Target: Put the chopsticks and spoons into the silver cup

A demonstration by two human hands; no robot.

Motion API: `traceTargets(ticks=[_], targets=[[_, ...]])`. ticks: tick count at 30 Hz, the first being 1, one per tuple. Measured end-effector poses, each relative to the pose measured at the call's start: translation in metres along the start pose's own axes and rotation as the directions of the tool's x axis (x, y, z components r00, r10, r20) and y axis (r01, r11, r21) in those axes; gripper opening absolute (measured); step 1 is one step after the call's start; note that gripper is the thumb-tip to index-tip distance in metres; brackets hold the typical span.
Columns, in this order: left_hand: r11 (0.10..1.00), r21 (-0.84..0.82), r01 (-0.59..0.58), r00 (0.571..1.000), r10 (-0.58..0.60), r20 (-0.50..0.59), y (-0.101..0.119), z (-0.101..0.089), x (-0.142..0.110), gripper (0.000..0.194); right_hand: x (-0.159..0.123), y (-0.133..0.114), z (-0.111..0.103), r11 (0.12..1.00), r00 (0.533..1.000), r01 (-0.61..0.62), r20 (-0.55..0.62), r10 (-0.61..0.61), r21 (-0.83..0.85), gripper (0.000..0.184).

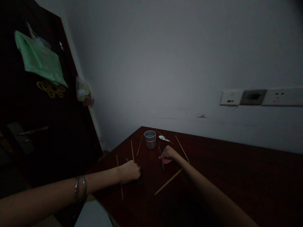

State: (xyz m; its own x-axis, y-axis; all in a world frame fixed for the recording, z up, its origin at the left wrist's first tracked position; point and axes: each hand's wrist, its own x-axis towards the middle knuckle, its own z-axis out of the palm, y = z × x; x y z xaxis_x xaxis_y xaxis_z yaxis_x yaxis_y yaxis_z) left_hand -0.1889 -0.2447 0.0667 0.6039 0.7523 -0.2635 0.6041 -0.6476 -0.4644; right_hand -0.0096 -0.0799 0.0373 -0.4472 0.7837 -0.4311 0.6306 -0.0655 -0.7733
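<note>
My left hand rests on the dark red table with its fingers curled over a dark object that I cannot make out. My right hand is farther back, fingers closed around the top of a dark spoon that lies on the table. Several wooden chopsticks lie scattered around both hands, one under my right forearm, another just behind my left hand. A small metal perforated cup stands upright beyond the hands, with a white spoon beside it.
A white wall with a row of sockets runs behind the table. A dark door stands at the left with a green bag and a plastic bag hanging near it. The table's left edge runs close to my left forearm.
</note>
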Motion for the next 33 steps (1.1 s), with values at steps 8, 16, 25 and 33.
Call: traceTargets(ticks=[8,16,25,33], targets=[[0.997,-0.068,0.038,0.999,-0.038,0.004,0.001,-0.005,-0.004,0.012,0.005,0.006,-0.004,0.997,0.999,0.011,-0.05,-0.015,-0.071,0.024],[0.98,-0.164,0.113,0.993,-0.106,0.051,-0.003,-0.003,-0.003,0.01,0.013,0.025,-0.014,0.977,0.973,0.18,-0.125,-0.195,-0.117,0.028],[0.458,-0.801,0.386,0.804,-0.593,0.048,-0.063,0.015,0.018,0.028,0.001,0.041,-0.056,0.987,0.932,0.158,-0.329,-0.155,-0.02,0.021],[-0.102,-0.992,0.079,0.454,-0.882,0.127,-0.095,0.05,0.091,0.09,-0.017,0.078,-0.096,0.86,0.808,0.066,-0.479,-0.344,-0.506,0.018]])
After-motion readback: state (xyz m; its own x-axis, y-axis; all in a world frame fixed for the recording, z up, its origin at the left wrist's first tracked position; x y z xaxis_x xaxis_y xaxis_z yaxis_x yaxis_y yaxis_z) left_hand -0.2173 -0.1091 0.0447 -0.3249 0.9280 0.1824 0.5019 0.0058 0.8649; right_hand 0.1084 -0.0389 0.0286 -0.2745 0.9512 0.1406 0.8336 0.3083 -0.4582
